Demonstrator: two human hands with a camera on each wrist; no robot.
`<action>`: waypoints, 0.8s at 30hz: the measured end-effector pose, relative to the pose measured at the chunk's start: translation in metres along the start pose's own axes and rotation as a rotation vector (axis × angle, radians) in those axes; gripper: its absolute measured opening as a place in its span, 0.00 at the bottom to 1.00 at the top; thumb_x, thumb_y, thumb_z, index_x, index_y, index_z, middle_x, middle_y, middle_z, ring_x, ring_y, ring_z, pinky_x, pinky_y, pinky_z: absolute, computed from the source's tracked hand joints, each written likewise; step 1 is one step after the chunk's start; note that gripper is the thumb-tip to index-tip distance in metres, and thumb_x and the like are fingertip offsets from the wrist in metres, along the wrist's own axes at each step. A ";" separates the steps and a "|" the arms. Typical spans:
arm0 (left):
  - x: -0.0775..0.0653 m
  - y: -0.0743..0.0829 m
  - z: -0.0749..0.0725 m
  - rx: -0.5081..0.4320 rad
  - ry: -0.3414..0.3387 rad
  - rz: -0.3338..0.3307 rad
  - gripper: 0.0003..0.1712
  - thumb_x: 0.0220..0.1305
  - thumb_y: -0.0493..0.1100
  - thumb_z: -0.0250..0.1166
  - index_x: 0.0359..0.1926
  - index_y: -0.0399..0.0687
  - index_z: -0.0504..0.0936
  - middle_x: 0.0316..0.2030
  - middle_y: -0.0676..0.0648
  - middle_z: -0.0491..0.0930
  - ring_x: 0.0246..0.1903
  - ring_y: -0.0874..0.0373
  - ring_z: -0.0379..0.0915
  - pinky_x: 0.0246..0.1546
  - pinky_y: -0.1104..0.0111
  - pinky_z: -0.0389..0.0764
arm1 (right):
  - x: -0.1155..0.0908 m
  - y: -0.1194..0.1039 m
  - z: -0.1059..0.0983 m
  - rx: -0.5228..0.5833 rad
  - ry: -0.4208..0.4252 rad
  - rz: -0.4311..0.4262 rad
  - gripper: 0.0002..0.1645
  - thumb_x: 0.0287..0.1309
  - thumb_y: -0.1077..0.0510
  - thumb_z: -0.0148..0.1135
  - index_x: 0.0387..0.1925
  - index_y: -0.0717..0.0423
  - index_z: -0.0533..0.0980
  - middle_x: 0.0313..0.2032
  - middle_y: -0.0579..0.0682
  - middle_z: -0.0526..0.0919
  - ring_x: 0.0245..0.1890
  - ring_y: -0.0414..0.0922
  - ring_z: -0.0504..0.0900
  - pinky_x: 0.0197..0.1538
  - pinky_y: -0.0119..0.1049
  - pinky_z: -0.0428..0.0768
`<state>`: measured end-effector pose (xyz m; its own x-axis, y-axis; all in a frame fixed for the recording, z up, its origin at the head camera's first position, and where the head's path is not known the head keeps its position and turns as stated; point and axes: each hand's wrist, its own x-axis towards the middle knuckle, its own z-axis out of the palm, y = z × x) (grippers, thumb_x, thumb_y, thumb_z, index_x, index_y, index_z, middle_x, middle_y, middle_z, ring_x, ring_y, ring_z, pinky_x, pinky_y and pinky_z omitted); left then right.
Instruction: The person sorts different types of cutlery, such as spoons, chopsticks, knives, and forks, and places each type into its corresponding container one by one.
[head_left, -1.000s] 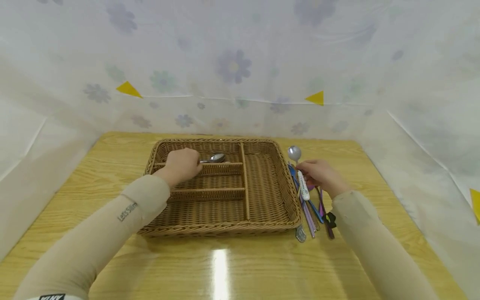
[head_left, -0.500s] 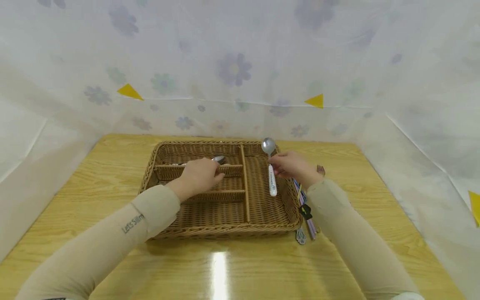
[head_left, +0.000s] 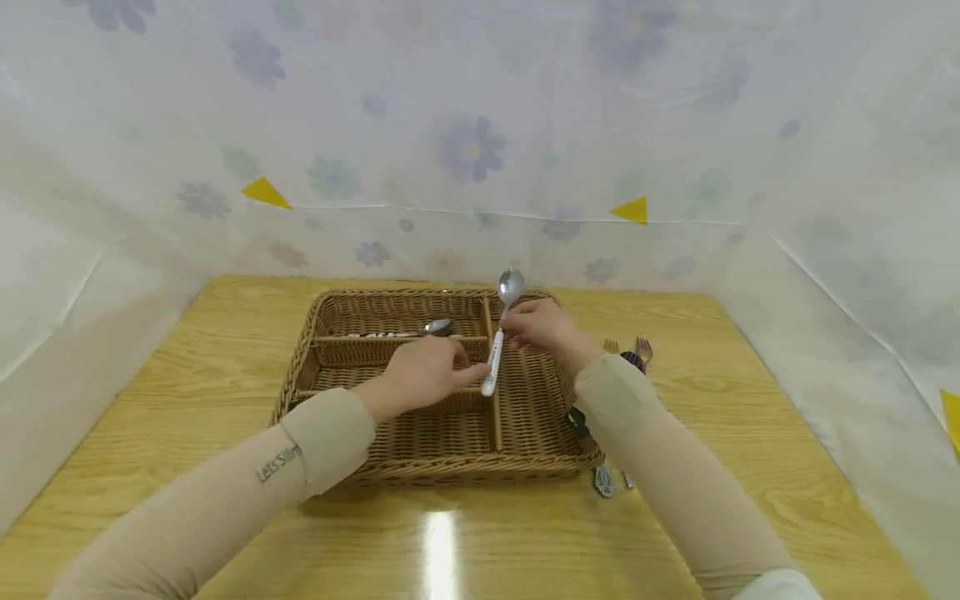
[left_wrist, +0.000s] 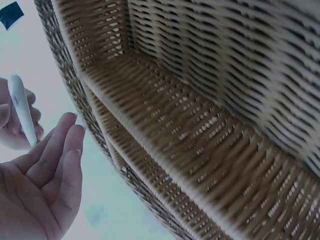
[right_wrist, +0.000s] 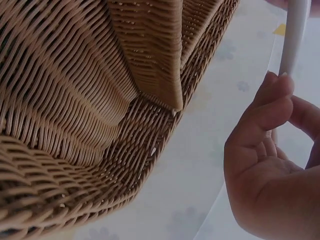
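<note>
My right hand (head_left: 536, 325) pinches a spoon (head_left: 512, 286) at its neck, above the basket's lengthwise divider. The spoon has a round metal bowl pointing away and a white printed handle (right_wrist: 295, 35). Beside the handle's lower end is my left hand (head_left: 423, 371), one digit reaching to it; whether it touches is hard to tell. In the left wrist view, the fingers of that left hand (left_wrist: 47, 180) are extended and loose. Beneath both hands lies a brown wicker basket (head_left: 457, 471) with several compartments. Another spoon (head_left: 437, 327), with a patterned handle, lies in the far left compartment.
Right of the basket, partly behind the right sleeve, are forks (head_left: 643, 350) and an ornate silver handle (head_left: 603, 481) on the wooden table (head_left: 720, 367). A pale flowered curtain (head_left: 465, 150) with yellow triangles surrounds the table.
The right hand has carried the white-handled spoon left from the cutlery pile to over the basket's divider. My left hand has moved right from the far left compartment toward the handle.
</note>
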<state>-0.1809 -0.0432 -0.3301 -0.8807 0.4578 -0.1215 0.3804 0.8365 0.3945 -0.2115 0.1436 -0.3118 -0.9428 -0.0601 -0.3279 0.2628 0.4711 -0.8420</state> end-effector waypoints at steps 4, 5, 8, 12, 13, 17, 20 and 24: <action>0.001 0.002 0.003 -0.065 0.002 -0.006 0.25 0.61 0.64 0.57 0.40 0.50 0.85 0.28 0.54 0.84 0.20 0.64 0.75 0.22 0.70 0.74 | 0.001 -0.001 0.007 0.051 0.024 -0.004 0.15 0.63 0.60 0.54 0.46 0.67 0.75 0.24 0.44 0.79 0.19 0.34 0.76 0.26 0.27 0.73; 0.001 0.001 0.003 -0.076 0.005 -0.005 0.23 0.61 0.63 0.58 0.41 0.50 0.84 0.29 0.54 0.84 0.21 0.64 0.75 0.22 0.70 0.74 | 0.001 -0.001 0.008 0.059 0.029 -0.007 0.15 0.63 0.60 0.54 0.46 0.67 0.75 0.23 0.43 0.78 0.18 0.34 0.76 0.26 0.27 0.72; 0.002 0.001 0.004 -0.112 0.015 0.003 0.19 0.62 0.58 0.60 0.41 0.48 0.84 0.29 0.53 0.85 0.21 0.64 0.75 0.22 0.70 0.74 | 0.001 -0.001 0.011 0.075 0.044 -0.015 0.16 0.63 0.59 0.53 0.47 0.66 0.75 0.23 0.43 0.78 0.19 0.33 0.76 0.28 0.28 0.73; 0.003 0.000 0.004 -0.162 0.039 0.017 0.15 0.61 0.52 0.63 0.40 0.46 0.83 0.27 0.52 0.84 0.20 0.64 0.75 0.20 0.71 0.73 | 0.000 -0.001 0.014 0.089 0.064 -0.017 0.15 0.63 0.57 0.54 0.45 0.64 0.75 0.25 0.43 0.80 0.20 0.34 0.77 0.30 0.29 0.75; 0.004 0.000 0.003 -0.175 0.042 0.018 0.15 0.61 0.52 0.63 0.38 0.45 0.83 0.26 0.52 0.84 0.20 0.63 0.75 0.20 0.71 0.72 | 0.000 -0.001 0.014 0.095 0.069 -0.014 0.14 0.63 0.57 0.54 0.45 0.63 0.76 0.27 0.44 0.80 0.21 0.34 0.78 0.31 0.29 0.75; 0.004 0.000 0.001 -0.205 0.044 0.039 0.13 0.60 0.49 0.65 0.32 0.43 0.84 0.23 0.50 0.83 0.18 0.63 0.75 0.19 0.72 0.73 | 0.000 -0.003 0.017 0.115 0.074 -0.010 0.14 0.63 0.56 0.54 0.44 0.62 0.76 0.29 0.47 0.82 0.20 0.34 0.77 0.31 0.30 0.74; 0.006 -0.003 -0.003 -0.186 0.045 0.043 0.12 0.60 0.46 0.65 0.33 0.41 0.84 0.26 0.47 0.84 0.17 0.63 0.75 0.19 0.73 0.73 | 0.001 -0.004 0.018 0.120 0.053 -0.017 0.14 0.64 0.56 0.54 0.45 0.63 0.76 0.29 0.48 0.83 0.19 0.34 0.76 0.30 0.30 0.73; 0.008 -0.013 -0.011 -0.106 0.053 0.018 0.12 0.60 0.45 0.65 0.38 0.40 0.84 0.29 0.46 0.83 0.17 0.63 0.71 0.20 0.73 0.70 | 0.000 -0.002 0.015 0.082 0.008 -0.012 0.16 0.65 0.53 0.53 0.45 0.62 0.75 0.30 0.50 0.83 0.19 0.35 0.76 0.29 0.30 0.74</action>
<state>-0.1961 -0.0534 -0.3261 -0.8887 0.4538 -0.0660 0.3672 0.7904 0.4904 -0.2091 0.1290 -0.3164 -0.9475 -0.0578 -0.3144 0.2673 0.3965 -0.8783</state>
